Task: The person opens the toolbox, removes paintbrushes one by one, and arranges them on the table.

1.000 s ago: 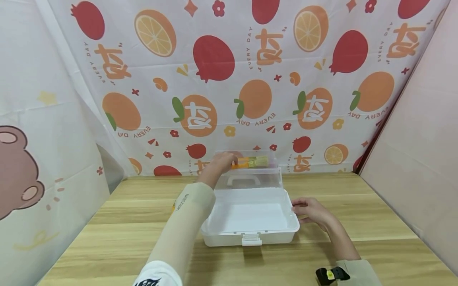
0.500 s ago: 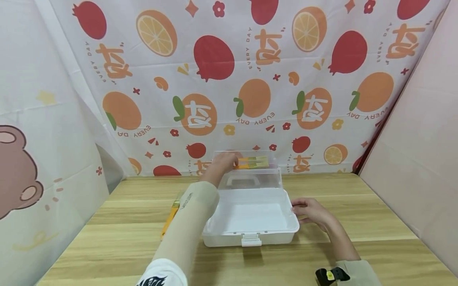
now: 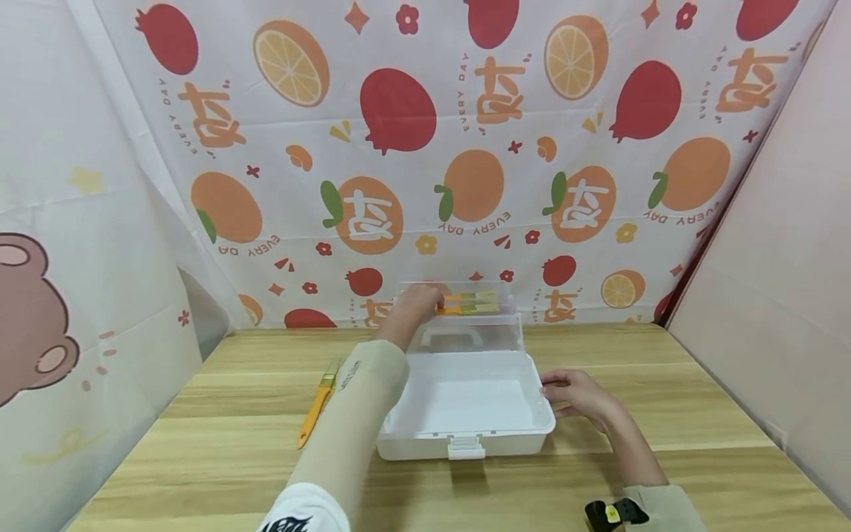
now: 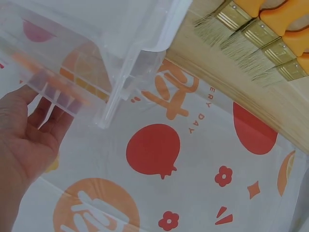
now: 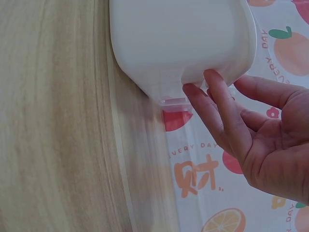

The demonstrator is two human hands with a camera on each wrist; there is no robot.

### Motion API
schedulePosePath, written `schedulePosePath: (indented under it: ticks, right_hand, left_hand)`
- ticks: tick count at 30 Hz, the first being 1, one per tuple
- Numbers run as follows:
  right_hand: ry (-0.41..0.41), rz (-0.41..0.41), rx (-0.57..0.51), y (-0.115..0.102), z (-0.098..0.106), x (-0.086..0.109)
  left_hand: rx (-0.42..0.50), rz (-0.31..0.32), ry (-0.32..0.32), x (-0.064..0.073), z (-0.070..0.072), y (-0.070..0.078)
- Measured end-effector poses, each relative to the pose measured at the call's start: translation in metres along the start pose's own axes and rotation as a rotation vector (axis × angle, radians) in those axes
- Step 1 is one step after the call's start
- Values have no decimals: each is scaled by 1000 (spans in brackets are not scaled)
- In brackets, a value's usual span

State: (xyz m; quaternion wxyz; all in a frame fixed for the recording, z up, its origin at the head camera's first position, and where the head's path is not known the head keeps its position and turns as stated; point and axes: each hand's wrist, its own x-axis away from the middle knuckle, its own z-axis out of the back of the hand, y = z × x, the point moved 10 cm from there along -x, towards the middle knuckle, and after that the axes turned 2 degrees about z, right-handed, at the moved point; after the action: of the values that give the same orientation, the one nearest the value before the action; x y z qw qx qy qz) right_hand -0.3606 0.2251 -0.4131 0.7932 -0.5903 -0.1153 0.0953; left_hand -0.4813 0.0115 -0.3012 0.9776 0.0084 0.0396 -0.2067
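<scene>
A white plastic box (image 3: pixel 432 448) stands with its clear lid (image 3: pixel 501 336) raised at the back. My left hand (image 3: pixel 419 301) reaches to the compartment on the lid and pinches the handle of a paintbrush (image 3: pixel 473 310), bristles pointing right. Another orange-handled brush (image 3: pixel 480 297) lies just above it in this compartment. Through the plastic in the left wrist view, the fingers (image 4: pixel 52 118) overlap a blurred orange handle. On the box's right side, my right hand (image 3: pixel 580 393) rests its fairly straight fingers (image 5: pixel 217 108) against the outer wall near the rim.
One paintbrush (image 3: pixel 315 414) lies on the wooden table (image 3: pixel 219 443) left of the box, partly behind my left sleeve. The left wrist view shows several brushes (image 4: pixel 263 36) side by side there. A fruit-print cloth (image 3: pixel 518 177) hangs right behind the lid.
The paintbrush in my left hand has sunk lower in the lid compartment, exposing the other brush above it. My left forearm shifted slightly right, uncovering the table brush. The right hand stays still.
</scene>
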Motion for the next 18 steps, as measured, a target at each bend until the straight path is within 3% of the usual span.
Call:
schedulePosePath:
  ticks: [11, 18]
  right_hand:
    - [3, 7, -1, 1, 1, 2]
    - [2, 7, -6, 1, 0, 1]
  left_hand:
    - [-4, -50, 2, -2, -2, 0]
    - [347, 75, 9, 17, 10, -18]
